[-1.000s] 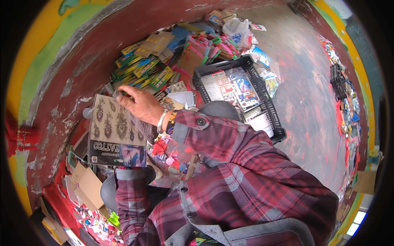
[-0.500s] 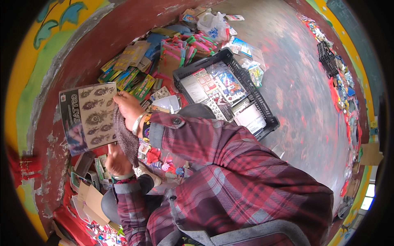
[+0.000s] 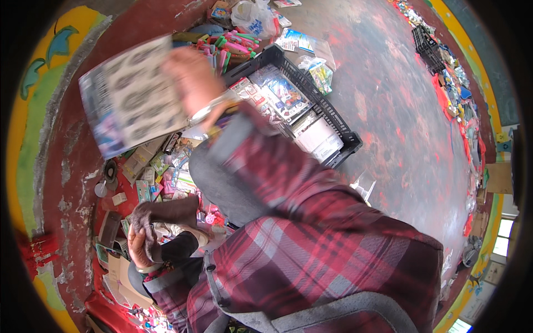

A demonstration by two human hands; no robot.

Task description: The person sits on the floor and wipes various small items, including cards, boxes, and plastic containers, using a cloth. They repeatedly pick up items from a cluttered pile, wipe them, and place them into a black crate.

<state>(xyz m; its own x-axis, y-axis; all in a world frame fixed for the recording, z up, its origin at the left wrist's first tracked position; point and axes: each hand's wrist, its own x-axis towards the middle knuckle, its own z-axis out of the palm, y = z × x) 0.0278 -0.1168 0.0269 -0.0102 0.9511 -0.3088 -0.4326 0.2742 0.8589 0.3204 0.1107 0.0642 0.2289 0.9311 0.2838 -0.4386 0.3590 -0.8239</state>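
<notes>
My right hand, smeared by motion, grips the right edge of a flat temporary-tattoo sheet. Dark feather-like designs cover most of the sheet, with a darker printed strip along its left side. Lower down, my left hand is closed around a brown-grey cloth, which hangs out over my lap. Right of my raised forearm stands a black plastic crate. In it lie flat packs, among them a colourful sticker pack and a stack of white packs.
Pink and green items and a white plastic bag lie beyond the crate. Small packets cover the floor by my knees. A cardboard box stands at lower left. Another crate and scattered goods line the far right wall.
The tattoo sheet has risen with my right hand, away from the cloth. My left hand has moved down and left, keeping the cloth. The whole view has shifted.
</notes>
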